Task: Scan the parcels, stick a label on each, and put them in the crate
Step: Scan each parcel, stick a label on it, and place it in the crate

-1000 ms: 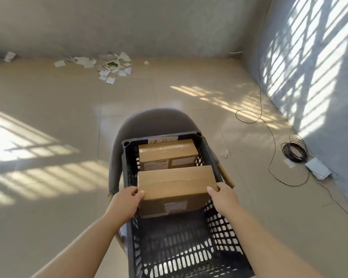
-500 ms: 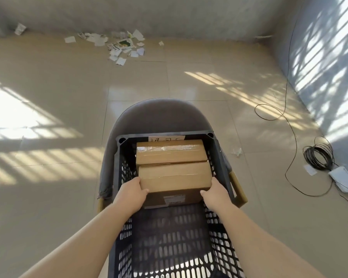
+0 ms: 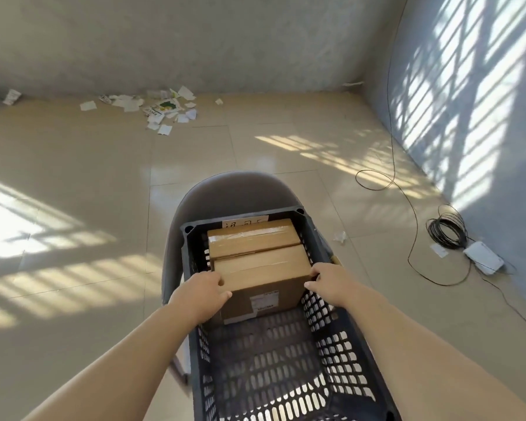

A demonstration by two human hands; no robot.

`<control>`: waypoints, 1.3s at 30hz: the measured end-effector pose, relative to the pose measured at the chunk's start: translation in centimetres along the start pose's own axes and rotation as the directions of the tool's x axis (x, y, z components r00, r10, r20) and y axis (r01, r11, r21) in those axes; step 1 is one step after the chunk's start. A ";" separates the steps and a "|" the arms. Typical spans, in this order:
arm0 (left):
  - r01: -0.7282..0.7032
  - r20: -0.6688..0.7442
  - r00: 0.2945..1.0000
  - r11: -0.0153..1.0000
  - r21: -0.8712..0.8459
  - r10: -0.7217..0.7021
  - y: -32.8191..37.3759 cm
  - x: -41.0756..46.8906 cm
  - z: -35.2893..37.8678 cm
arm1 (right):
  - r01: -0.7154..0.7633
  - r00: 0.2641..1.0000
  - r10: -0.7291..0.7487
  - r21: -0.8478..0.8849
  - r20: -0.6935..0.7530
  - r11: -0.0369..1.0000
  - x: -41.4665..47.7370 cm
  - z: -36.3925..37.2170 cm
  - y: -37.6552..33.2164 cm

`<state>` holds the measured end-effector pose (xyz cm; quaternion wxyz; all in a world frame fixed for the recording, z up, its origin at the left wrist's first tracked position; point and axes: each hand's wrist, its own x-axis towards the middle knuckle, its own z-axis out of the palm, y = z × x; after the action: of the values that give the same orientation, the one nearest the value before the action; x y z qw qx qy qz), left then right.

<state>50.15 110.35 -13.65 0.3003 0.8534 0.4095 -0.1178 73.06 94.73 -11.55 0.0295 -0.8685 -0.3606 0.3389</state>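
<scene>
A dark perforated plastic crate (image 3: 340,344) stands on a grey chair (image 3: 234,189) in front of me. Two brown cardboard parcels sit inside at its far end. The far parcel (image 3: 249,238) lies against the crate's back wall. The near parcel (image 3: 261,268) touches it and shows a white label on its front face. My left hand (image 3: 199,294) grips the near parcel's left front corner, thumb on the front face. My right hand (image 3: 328,282) holds its right edge with fingers curled round the corner.
Scattered white paper scraps (image 3: 161,109) lie by the far wall. A black cable coil (image 3: 445,230) and a white box (image 3: 483,261) lie on the tiled floor at the right, near the wall. The crate's near half holds nothing.
The near parcel has gone down into the crate and slid back against the far parcel. Both hands stayed on its sides and moved with it.
</scene>
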 end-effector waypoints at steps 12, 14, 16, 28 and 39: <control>-0.431 0.270 0.893 0.856 0.285 0.359 -1.9 -7.4 0.0 | -0.219 0.970 0.227 0.090 -0.087 0.972 -17.3 8.5 -1.7; -0.504 0.325 0.855 0.795 0.338 0.404 -1.7 -8.9 0.4 | -0.294 0.947 0.308 0.145 -0.089 0.945 -20.7 11.1 -1.9; -0.567 0.388 0.813 0.743 0.357 0.434 -1.2 -10.8 1.2 | -0.367 0.918 0.391 0.220 -0.072 0.904 -24.4 13.7 -1.9; -0.904 0.656 0.426 0.329 0.273 0.623 5.2 -28.4 10.5 | -0.634 0.670 0.742 0.519 0.001 0.573 -49.1 27.7 -1.3; -0.991 0.715 0.132 0.093 0.094 0.687 5.4 -49.9 18.8 | -0.653 0.457 0.889 0.685 0.016 0.324 -73.3 40.3 -3.2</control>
<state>23.42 64.95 -4.00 0.1339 0.8969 -0.3458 -0.2410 9.11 41.88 -0.01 0.2017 -0.9169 0.2504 0.2364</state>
